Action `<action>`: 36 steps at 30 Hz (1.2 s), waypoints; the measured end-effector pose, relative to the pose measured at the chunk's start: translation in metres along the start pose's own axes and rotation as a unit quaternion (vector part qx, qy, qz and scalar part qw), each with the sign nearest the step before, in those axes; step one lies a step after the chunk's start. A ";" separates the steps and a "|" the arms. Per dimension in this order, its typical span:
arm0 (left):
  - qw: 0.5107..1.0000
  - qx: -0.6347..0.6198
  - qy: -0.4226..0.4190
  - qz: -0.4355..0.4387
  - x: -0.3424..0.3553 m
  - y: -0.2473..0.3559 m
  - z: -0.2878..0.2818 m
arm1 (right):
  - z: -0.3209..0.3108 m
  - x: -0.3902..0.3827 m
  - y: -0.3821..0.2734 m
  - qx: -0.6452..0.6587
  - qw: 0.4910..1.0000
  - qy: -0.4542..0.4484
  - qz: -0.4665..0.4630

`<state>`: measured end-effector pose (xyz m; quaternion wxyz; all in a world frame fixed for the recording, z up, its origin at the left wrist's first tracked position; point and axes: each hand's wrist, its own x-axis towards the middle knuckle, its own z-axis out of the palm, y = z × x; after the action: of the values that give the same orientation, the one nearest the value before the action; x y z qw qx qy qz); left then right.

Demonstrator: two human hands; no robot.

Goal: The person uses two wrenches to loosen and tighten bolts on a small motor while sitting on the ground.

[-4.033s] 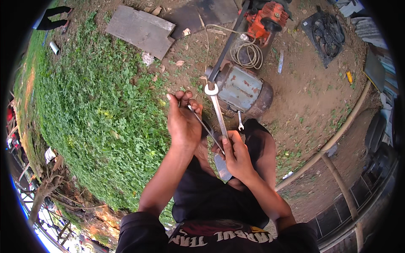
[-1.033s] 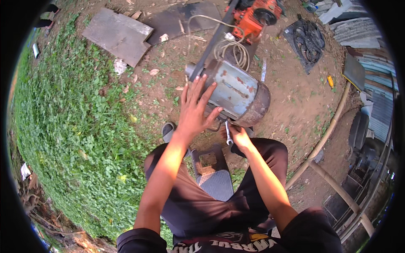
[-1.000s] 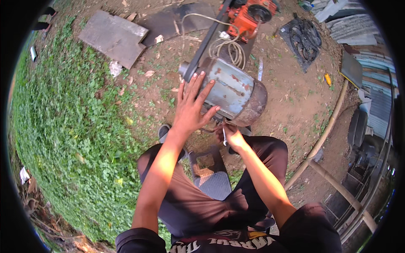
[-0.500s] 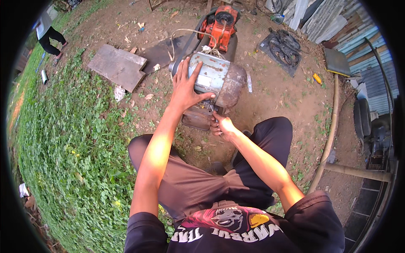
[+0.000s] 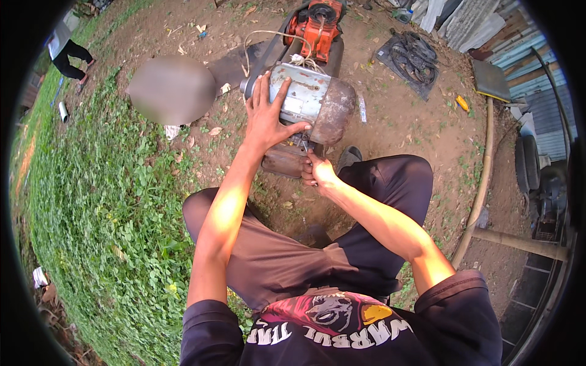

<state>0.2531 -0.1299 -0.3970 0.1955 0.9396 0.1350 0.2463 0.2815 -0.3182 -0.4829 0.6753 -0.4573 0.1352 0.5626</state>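
Observation:
In front of me a grey-blue electric motor (image 5: pixel 302 91) with a rusty brown end cover (image 5: pixel 337 113) sits on a rusty metal base (image 5: pixel 281 161). My left hand (image 5: pixel 267 122) lies on the motor's left side, fingers spread flat and thumb toward the lower edge. Just below that edge, my right hand (image 5: pixel 317 169) is closed around a slim metal tool (image 5: pixel 306 146) that looks like a wrench. Its tip reaches under the motor by the mount; what it engages is too small to tell. A black belt (image 5: pixel 268 64) runs from the motor's left end toward an orange compressor pump (image 5: pixel 320 27).
A pale cable (image 5: pixel 247 52) loops behind the motor. Farther right lie a dark sheet with black coiled material (image 5: pixel 410 61) and a yellow object (image 5: pixel 462 102). A bamboo pole (image 5: pixel 482 177) runs along the right. Grass (image 5: pixel 110 213) covers the left; a person (image 5: pixel 68 58) stands far left.
The view has shifted slightly, and my right knee has swung outward, baring a shoe beside the motor. Both hands keep their places, the right one still on the tool.

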 end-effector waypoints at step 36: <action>0.985 0.096 0.142 0.011 0.025 0.009 0.025 | -0.014 -0.001 -0.025 -0.056 0.980 -0.111 0.154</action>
<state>0.2879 -0.1371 -0.4026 0.0806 0.9109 0.1743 0.3651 0.3080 -0.3283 -0.4779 0.5647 -0.4028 0.0970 0.7138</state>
